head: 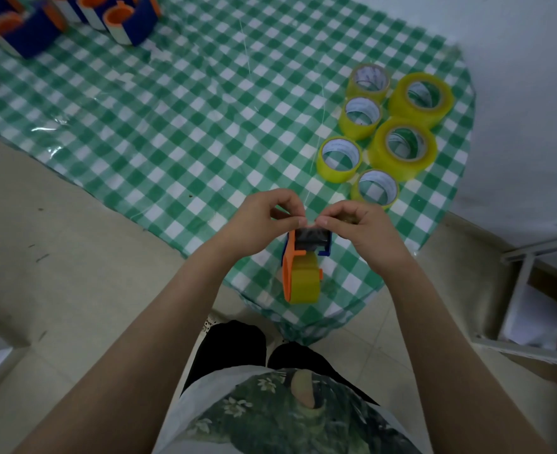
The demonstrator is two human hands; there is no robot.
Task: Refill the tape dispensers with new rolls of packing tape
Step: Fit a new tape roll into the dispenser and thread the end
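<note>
Pinching clear tape end (pixel 310 227) with left hand (pixel 260 221) and right hand (pixel 365 231), thumb tight to forefinger on each. Standing at near edge of green-and-white checked tablecloth (pixel 172 142): orange-and-blue plastic tape dispenser (pixel 290 257), long axis near-to-far, black roller end pointing away.

An orange-blue dispenser (pixel 289 257) carrying a yellow roll (pixel 305 283) is at the desk's (pixel 205 126) near edge. Six spare rolls (pixel 403 149) lie flat on the right. More dispensers (pixel 130 24) sit far left.

Two bare forearms (pixel 159 322) run back from the fingers (pixel 290 199) toward the wearer. Below the fingers, closest to the camera, a white top (pixel 264 417) carries a dark green print of leaves and small pale flowers. Between the top and the fingers, black trousers (pixel 234 348) cover both legs.
</note>
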